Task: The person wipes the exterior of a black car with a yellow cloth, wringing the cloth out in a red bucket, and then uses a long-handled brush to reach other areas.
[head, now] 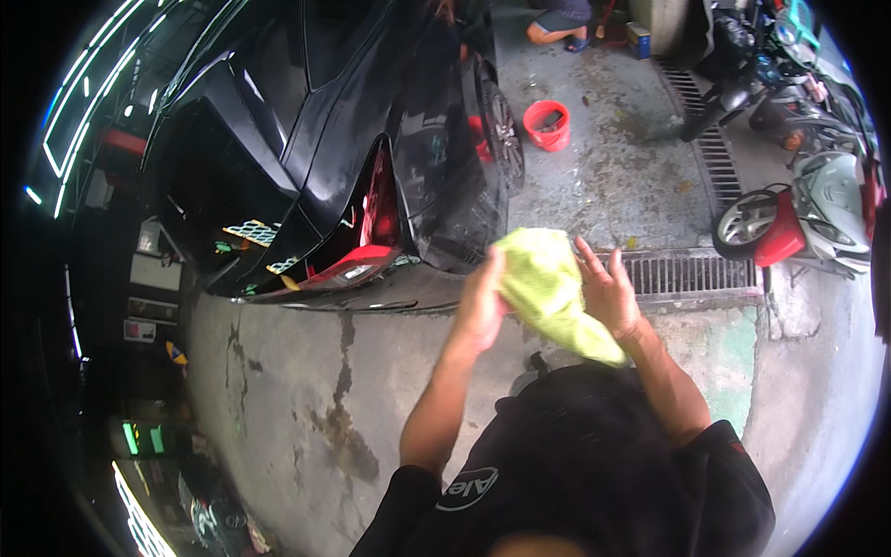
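A yellow-green cloth (pixel 546 285), bunched at the top with one end hanging down to the right, is in front of my chest. My left hand (pixel 485 306) grips its left side, the fingers partly hidden behind the fabric. On the cloth's other side is my right hand (pixel 614 296), raised with its fingers apart; whether it touches the fabric is hard to tell. Beyond both hands, to the left, stands a glossy black car (pixel 348 83), its rear corner nearest me. Its red tail light (pixel 355 268) and a rear wheel (pixel 505 132) are visible.
A red bucket (pixel 548 127) holding dark items stands beside the wheel. Metal drain grates (pixel 686 273) cross the concrete floor (pixel 292 390). A scooter (pixel 800 216) and a motorcycle (pixel 738 90) are parked at right. Another person (pixel 557 24) crouches at the top near a blue box (pixel 638 42).
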### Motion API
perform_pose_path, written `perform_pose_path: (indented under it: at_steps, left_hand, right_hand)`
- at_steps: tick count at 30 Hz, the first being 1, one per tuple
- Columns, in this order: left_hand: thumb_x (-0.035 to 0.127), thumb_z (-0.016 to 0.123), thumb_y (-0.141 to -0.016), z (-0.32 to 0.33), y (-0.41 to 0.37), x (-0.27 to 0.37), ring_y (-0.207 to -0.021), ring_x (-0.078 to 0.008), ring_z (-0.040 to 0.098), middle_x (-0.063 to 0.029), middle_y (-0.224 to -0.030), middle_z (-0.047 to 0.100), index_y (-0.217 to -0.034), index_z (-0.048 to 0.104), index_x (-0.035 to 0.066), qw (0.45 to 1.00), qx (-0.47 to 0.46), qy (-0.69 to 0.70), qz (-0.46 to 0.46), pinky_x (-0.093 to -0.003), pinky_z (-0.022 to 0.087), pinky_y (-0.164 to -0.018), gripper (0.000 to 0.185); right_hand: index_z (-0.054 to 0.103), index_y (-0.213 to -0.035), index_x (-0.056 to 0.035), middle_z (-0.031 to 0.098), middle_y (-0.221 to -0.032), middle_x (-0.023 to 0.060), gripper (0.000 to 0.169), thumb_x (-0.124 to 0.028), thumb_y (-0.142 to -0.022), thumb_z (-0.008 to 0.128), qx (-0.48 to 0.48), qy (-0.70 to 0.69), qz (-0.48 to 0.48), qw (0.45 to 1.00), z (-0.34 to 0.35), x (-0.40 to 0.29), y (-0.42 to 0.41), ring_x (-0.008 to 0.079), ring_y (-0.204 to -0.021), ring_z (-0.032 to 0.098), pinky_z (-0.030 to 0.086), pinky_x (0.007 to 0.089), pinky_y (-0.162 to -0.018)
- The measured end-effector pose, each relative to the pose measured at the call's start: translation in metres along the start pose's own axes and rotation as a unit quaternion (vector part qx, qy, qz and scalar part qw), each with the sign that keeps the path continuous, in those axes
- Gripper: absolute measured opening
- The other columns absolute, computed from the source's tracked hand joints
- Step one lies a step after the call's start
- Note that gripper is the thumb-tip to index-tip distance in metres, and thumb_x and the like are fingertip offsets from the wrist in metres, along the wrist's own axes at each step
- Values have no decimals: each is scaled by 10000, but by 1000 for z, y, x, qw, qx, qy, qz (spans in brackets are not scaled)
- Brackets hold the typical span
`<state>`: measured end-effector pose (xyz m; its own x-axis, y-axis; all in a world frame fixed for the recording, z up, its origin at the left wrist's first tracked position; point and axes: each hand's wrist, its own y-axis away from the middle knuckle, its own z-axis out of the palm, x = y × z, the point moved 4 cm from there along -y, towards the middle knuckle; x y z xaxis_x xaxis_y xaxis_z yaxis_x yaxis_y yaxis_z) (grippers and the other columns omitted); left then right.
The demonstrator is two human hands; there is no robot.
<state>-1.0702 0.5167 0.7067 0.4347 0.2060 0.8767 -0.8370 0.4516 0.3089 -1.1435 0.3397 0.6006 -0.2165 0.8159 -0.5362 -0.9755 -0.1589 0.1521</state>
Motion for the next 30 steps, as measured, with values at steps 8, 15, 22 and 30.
perform_pose_path:
  at_steps: [8, 15, 22, 30]
  left_hand:
    - [521, 511, -1083, -5, -51, -90, -1199, -235, 662, -169, -1374, 648, -1461, 559, 20, 918, 53, -393, -7, -377, 516, -986, 629]
    - [561, 536, -1058, -3, -67, -130, -1250, -272, 632, -189, -1464, 573, -1552, 418, 0, 955, 5, -230, -187, -395, 497, -1038, 756]
    - [243, 832, -915, 31, -146, -152, -1301, -230, 580, -142, -1486, 554, -1588, 382, 67, 974, -113, -120, -154, -403, 467, -1110, 828]
    - [351, 856, -883, 46, -326, -131, -1199, -197, 651, -119, -1267, 710, -1382, 610, 27, 941, -156, -278, -110, -361, 517, -1025, 645]
  right_hand:
    - [519, -1483, -95, 680, -1289, 121, 769, -694, -1003, 479, 29, -163, 131, 978, -27, -19, 22, 336, -1064, 712, 610, 561, -814]
    - [597, -1381, -59, 706, -1175, 147, 685, -632, -1020, 495, 205, -78, 66, 973, -86, -62, 8, 270, -967, 714, 611, 438, -782]
    - [405, -1558, 9, 459, -1544, 215, 708, -498, -1079, 525, 134, 369, 82, 916, -87, -114, -34, 335, -1481, 366, 307, 424, -1222]
    - [602, -1401, -28, 547, -1464, 240, 468, -330, -1044, 627, 153, 733, -82, 658, -83, -207, -151, 432, -1480, 355, 298, 511, -1221]
